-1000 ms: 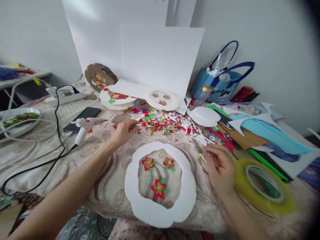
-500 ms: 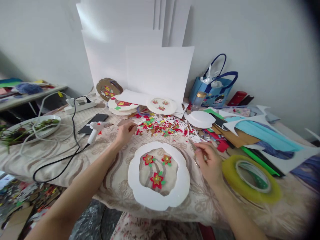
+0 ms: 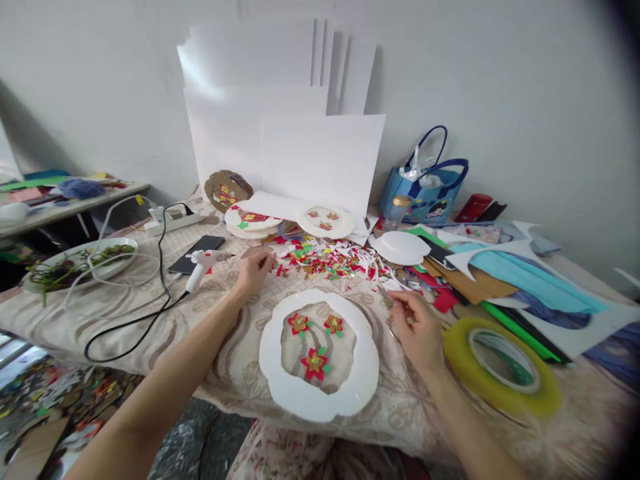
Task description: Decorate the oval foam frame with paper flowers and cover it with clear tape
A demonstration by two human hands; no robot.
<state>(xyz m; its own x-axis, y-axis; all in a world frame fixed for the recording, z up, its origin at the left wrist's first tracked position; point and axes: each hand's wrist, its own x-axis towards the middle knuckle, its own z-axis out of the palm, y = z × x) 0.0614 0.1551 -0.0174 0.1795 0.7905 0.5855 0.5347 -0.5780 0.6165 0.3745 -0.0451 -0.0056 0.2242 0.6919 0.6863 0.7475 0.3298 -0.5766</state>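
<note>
My right hand is closed around a pair of scissors, whose pale metal tip points toward the paper scraps; the hand rests on the cloth right of the white frame. My left hand has its fingers curled together at the left edge of the scrap heap; anything inside them is hidden. Between my forearms lies a white scalloped paper frame with a clear middle. Within it sit red and brown paper flowers with small green leaves.
A glue gun lies beside a dark phone on the left, with cords. On the right are a yellow tape roll and coloured sheets. Behind stand decorated plates, white boards and a blue bag.
The view has tilted up slightly, so things sit a little lower and further right on the left side. My left fingers look more tightly curled. The right hand still holds the scissors.
</note>
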